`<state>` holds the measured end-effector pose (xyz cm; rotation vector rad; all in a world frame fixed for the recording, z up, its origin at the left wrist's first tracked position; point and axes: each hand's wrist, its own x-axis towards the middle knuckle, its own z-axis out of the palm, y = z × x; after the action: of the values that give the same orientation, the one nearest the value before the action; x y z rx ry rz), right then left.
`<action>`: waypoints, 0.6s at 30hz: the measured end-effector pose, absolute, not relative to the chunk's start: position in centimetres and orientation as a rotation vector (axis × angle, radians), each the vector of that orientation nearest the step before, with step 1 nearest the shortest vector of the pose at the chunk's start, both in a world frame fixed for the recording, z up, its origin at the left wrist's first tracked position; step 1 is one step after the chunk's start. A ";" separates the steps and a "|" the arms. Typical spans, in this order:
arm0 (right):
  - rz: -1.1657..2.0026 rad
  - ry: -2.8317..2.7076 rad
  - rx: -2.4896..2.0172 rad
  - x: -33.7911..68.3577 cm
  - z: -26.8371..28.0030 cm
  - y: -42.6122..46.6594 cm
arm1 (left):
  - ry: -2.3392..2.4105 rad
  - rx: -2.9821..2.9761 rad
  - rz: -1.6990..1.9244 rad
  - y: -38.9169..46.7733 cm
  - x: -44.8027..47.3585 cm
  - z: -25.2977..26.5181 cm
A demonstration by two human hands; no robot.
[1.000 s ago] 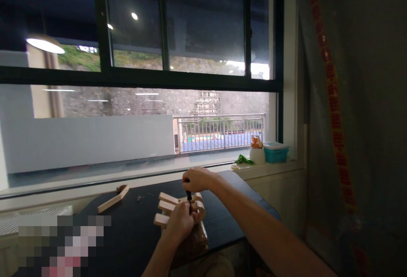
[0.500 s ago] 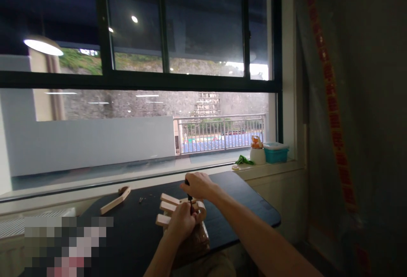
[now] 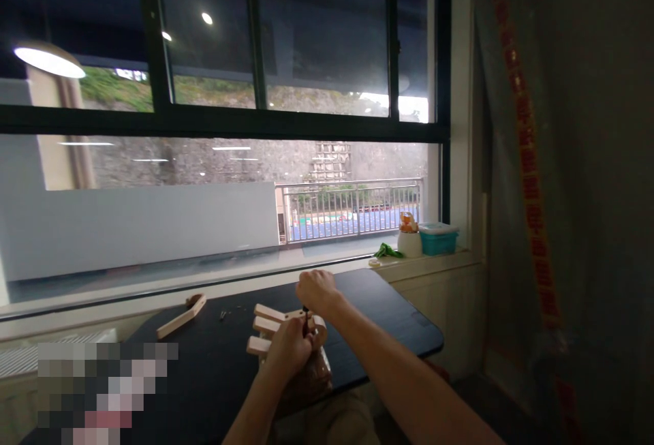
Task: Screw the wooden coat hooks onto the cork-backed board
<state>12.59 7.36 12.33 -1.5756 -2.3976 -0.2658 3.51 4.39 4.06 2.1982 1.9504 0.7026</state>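
My right hand (image 3: 317, 291) is closed around the handle of a screwdriver (image 3: 306, 314), held upright with its dark shaft pointing down. Just below, my left hand (image 3: 290, 348) is closed on a pale wooden assembly (image 3: 264, 325), with its fingertips beside the lower end of the shaft. Several wooden bars of the assembly stick out to the left, and a rounded piece shows on the right. My fingers hide the screwdriver's tip. Under the wood lies a brown, shiny block (image 3: 321, 371), partly covered by my left forearm.
On the dark table (image 3: 214, 370) lie a separate angled wooden piece (image 3: 180, 317) and some small screws (image 3: 223, 315). The windowsill holds a white pot (image 3: 409, 245), a teal box (image 3: 439, 240) and something green (image 3: 388, 251). A radiator (image 3: 76, 349) stands at the left.
The view has shifted slightly. My right hand has turned on the screwdriver, its knuckles now covering the handle. My left hand stays on the wooden assembly.
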 end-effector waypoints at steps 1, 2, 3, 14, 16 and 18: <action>-0.260 -2.393 -1.612 12.6 12.3 7.5 | 1.941 2.205 0.704 4.4 3.5 4.1; -0.260 -2.392 -1.633 12.7 12.4 7.5 | 1.935 2.210 0.705 4.3 3.5 4.1; -0.267 -2.395 -1.635 12.7 12.5 7.4 | 1.932 2.214 0.708 4.3 3.5 4.2; -0.406 -2.565 -1.233 13.3 14.7 6.2 | 2.003 2.157 0.707 4.2 3.4 4.2; -0.420 -2.551 -1.242 13.2 14.1 6.4 | 2.010 2.156 0.695 4.3 3.4 4.2; -0.426 -2.522 -1.273 13.0 13.4 6.5 | 2.011 2.164 0.689 4.4 3.4 4.1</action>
<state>12.99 6.49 13.44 -1.2728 -2.5220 -0.4265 3.37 4.40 4.10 2.1636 2.0112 0.6888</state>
